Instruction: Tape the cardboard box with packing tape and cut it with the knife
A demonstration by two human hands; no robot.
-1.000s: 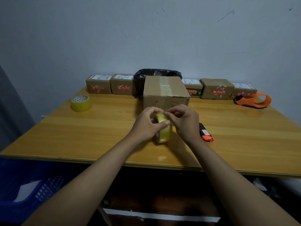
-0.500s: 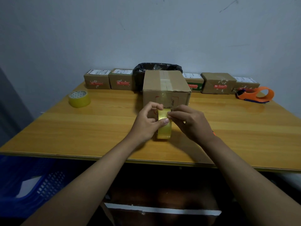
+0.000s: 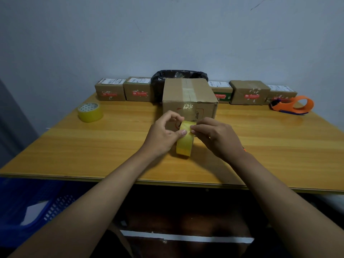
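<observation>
A brown cardboard box (image 3: pixel 188 94) stands mid-table, a strip of tape running along its top seam. Just in front of it a yellow packing tape roll (image 3: pixel 184 144) is held upright on edge above the wooden table (image 3: pixel 111 146). My left hand (image 3: pixel 163 135) grips the roll from the left, thumb on its outer face. My right hand (image 3: pixel 216 136) pinches the roll's top edge with thumb and forefinger. The knife is almost hidden behind my right wrist; only an orange sliver (image 3: pixel 244 150) shows.
A second yellow tape roll (image 3: pixel 90 112) lies at the left. An orange tape dispenser (image 3: pixel 294 106) sits at the right. Several small labelled boxes (image 3: pixel 136 89) and a black-lined bin (image 3: pixel 178 75) line the back wall. A blue crate (image 3: pixel 28 211) is below left.
Both hands have lifted the tape roll a little and carried it closer to the box. My right wrist now covers the orange knife that showed beside it a second ago.
</observation>
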